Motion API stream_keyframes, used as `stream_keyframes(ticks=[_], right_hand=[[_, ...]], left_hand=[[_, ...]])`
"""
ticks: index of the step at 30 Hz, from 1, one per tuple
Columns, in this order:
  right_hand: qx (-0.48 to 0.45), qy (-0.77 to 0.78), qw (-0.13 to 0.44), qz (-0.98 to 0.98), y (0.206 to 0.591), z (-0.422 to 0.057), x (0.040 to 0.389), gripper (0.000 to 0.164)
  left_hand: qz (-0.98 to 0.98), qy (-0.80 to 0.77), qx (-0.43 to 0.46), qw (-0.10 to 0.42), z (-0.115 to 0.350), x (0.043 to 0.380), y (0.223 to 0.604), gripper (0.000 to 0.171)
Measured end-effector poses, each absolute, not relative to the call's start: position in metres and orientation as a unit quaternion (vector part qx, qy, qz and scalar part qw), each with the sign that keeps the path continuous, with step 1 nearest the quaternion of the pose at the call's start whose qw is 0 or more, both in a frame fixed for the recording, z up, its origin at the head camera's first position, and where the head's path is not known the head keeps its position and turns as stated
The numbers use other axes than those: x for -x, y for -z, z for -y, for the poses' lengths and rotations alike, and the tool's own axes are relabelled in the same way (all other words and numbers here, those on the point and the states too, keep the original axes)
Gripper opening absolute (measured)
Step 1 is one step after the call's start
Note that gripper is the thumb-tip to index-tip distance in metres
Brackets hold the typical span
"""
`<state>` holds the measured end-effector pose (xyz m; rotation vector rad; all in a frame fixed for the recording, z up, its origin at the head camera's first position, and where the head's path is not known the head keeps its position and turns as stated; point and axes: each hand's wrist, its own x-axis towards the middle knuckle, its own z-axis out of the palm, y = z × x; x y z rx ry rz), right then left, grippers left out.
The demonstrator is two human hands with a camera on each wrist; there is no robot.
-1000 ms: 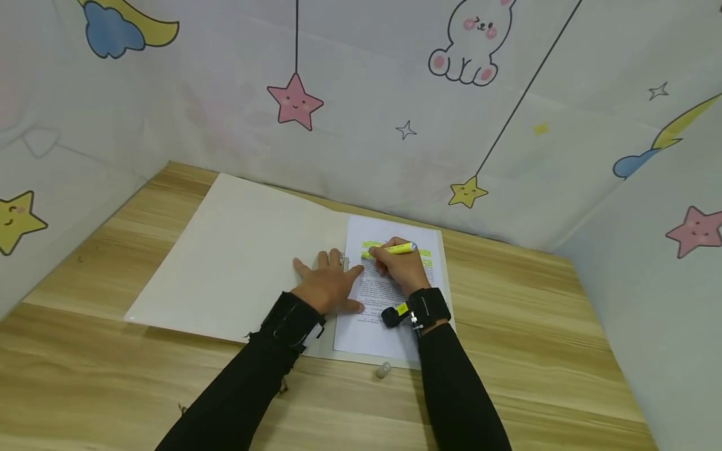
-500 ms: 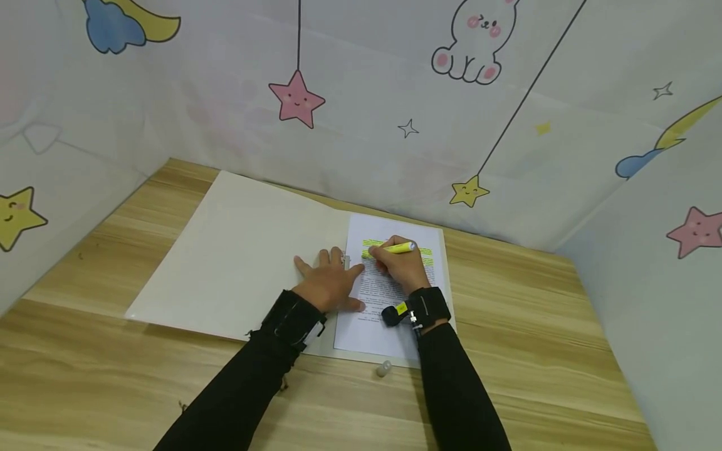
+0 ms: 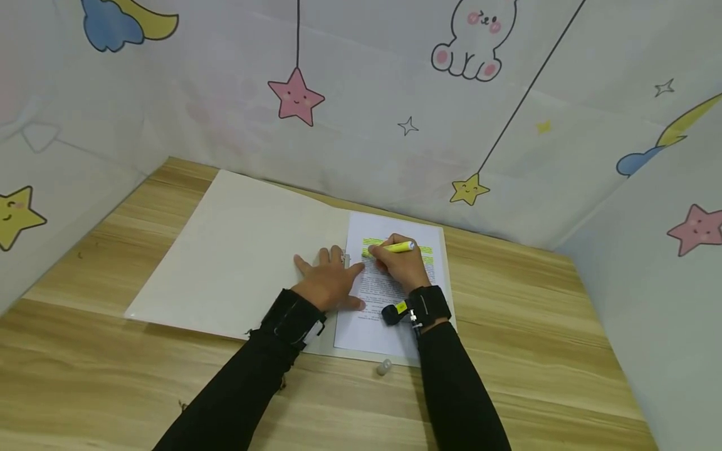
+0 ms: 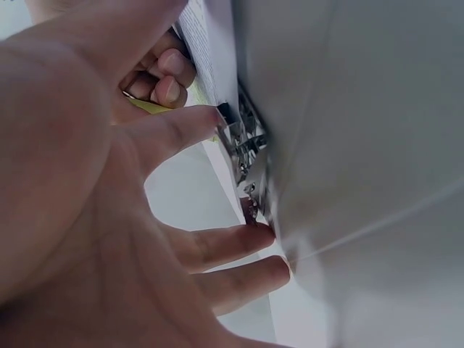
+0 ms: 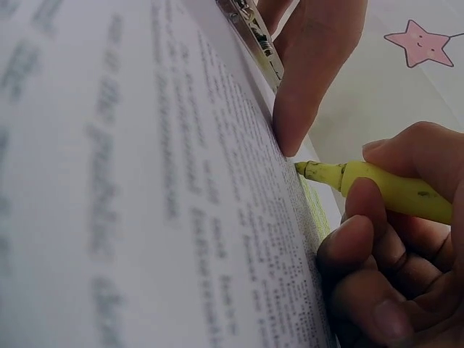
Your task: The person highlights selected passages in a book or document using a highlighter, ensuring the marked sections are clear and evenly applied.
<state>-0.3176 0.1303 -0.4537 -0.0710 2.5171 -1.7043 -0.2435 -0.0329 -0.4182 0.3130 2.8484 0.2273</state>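
Smooth plastic is seen on the highlighter [image 5: 407, 196], matt paper in the sheet [image 3: 375, 297], shiny metal on the clip [image 4: 249, 148]

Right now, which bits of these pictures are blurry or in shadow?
Right wrist view: print on the paper nearest the camera is blurred, the highlighter sharper; head view: fairly even light, a thin shadow along the near edge of the open folder on the table; left wrist view: the folder looks grey and soft.

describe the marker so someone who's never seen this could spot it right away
On the wooden table, find the open pale folder, then the printed sheet on its right side. The right hand over that sheet holds the marker. It is a solid yellow cylinder, unlike the flat yellow stripes on the sheet.
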Motion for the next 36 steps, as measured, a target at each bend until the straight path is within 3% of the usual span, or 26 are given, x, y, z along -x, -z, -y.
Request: stream_keyframes(ticks=[36], right_hand=[[0.014,0.548,0.032,-0.836,0.4489,-0.1331,0.3164,0.026]], left_hand=[[-0.981,-0.092,-0.110,0.129,0.0327,0.2450,0.4198,0.083]])
